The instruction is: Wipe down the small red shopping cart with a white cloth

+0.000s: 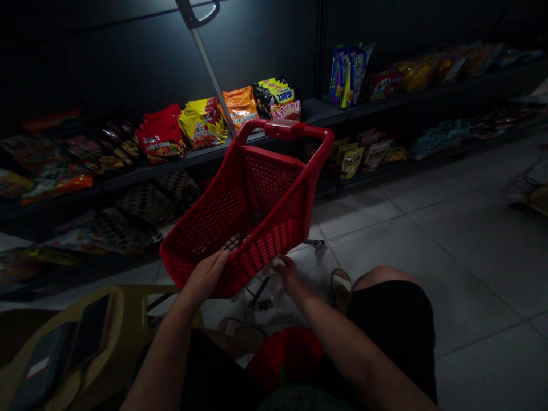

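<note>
**While a seated person tilts it across the lap, a red plastic shopping basket (265, 182) rests between two bare hands**

Seen from above, the basket leans with its low end near the person's knees and its top end pointing away toward a store shelf (214, 153) stocked with bright snack bags (201, 123). Its left hand (205, 277) is partly open, the fingers curved against the basket's lower edge and seeming to hold it. The right hand (289, 273) is curled just beside the low corner, over something white and crumpled (308, 274); whether it grips the basket or the white stuff, I cannot tell.

The basket looks light and stiff, though its thin mesh walls may flex a little. The thick red handle bar (278, 129) at the top seems the surest place to hold, and the mesh holes offer finger grips. A long metal pole (209, 74) rises beyond it. A phone (89, 331) lies on a tan plastic stool (128, 302) at lower left.
</note>
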`<state>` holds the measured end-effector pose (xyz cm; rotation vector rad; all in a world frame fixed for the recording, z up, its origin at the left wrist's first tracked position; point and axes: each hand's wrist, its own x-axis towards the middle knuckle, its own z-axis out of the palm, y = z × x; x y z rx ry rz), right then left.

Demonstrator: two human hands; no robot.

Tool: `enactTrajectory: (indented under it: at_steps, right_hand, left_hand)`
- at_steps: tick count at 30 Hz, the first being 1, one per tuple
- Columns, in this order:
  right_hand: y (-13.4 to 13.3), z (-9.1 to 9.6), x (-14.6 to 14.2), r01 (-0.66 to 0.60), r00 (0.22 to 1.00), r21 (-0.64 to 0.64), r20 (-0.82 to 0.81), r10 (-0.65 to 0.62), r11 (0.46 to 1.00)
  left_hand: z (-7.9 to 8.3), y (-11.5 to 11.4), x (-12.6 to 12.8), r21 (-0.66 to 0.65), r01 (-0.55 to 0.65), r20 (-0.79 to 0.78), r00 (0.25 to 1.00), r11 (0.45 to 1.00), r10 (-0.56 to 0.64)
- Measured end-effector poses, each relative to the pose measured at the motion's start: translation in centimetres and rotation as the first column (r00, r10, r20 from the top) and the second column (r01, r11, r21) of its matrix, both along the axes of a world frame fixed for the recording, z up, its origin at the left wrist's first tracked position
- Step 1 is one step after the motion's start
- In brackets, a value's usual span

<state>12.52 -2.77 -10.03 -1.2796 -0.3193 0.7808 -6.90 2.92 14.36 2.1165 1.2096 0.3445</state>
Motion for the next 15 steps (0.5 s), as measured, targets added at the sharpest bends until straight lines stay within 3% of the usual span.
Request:
enactTrajectory:
  at_steps: [2, 5, 10, 13, 15]
  right_hand:
    - [0.1, -0.3, -1.4, -0.041, 0.998, -0.038, -0.042, 0.039, 0.998]
    - [0.3, -0.7, -1.2, -0.021, 0.999, -0.078, -0.050, 0.017, 0.997]
    - [-0.2, -1.1, 2.8, 0.135, 0.991, -0.128, 0.020, -0.133, 0.983]
    - [0.4, -1.3, 6.2, 0.311, 0.950, -0.158, 0.047, -0.307, 0.937]
    - [1.2, -1.5, 7.2, 0.363, 0.931, -0.154, 0.039, -0.362, 0.919]
  left_hand:
    - [0.0, -0.1, 0.1, -0.009, 0.012, -0.001, 1.000, 1.000, -0.012]
    - [0.1, -0.7, 0.8, 0.011, 0.034, -0.003, 0.999, 0.999, -0.034]
    - [0.5, -1.6, 1.6, 0.109, 0.023, -0.091, 0.996, 0.994, -0.013]
    - [0.5, -1.2, 1.0, 0.096, 0.024, -0.101, 0.995, 0.995, -0.014]
    - [0.3, -0.7, 0.4, 0.081, 0.024, -0.090, 0.996, 0.996, -0.016]
